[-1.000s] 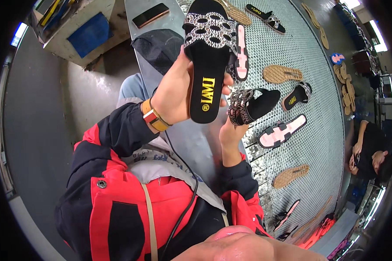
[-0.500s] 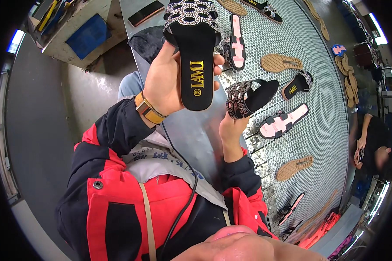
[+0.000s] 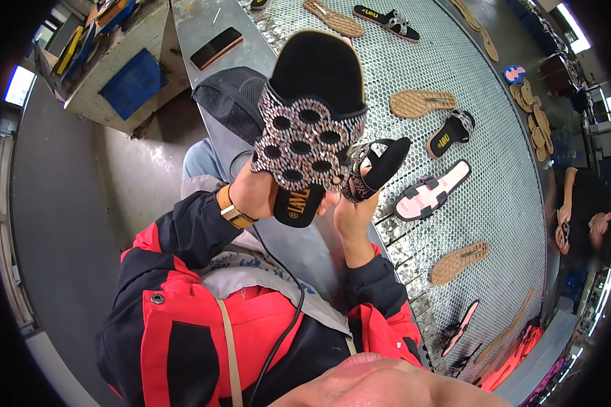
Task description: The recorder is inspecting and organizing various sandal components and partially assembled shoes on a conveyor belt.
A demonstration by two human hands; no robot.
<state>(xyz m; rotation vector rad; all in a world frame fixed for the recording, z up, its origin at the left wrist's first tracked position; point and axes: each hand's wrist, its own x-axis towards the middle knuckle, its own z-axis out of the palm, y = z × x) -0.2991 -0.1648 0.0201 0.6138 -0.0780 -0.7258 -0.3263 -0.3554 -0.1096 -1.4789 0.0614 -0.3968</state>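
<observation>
My left hand (image 3: pixel 254 192) is closed around the heel part of a black slide sandal (image 3: pixel 317 68), raised close with its toe end upward. A wide strap (image 3: pixel 299 144) with round cut-outs and sparkling stones spans it. Most of the left fingers are hidden behind the sole. Just to the right, my right hand (image 3: pixel 353 218) grips a second sandal (image 3: pixel 390 163) with a similar stone-covered strap, tilted sideways. The strap of the first sandal overlaps or touches the second one's edge; I cannot tell which.
A perforated metal conveyor (image 3: pixel 502 183) carries tan soles (image 3: pixel 422 104), black sandals (image 3: pixel 449 134) and pink-lined sandals (image 3: pixel 432 191). A phone (image 3: pixel 216 48) and a black mesh bag (image 3: pixel 232 102) lie on the metal ledge. Across the conveyor, a person (image 3: pixel 571 210) handles a shoe.
The left sandal has tipped, so its strap and toe end now face me, and it has come lower. The right sandal has shifted slightly left and down, nearer the other.
</observation>
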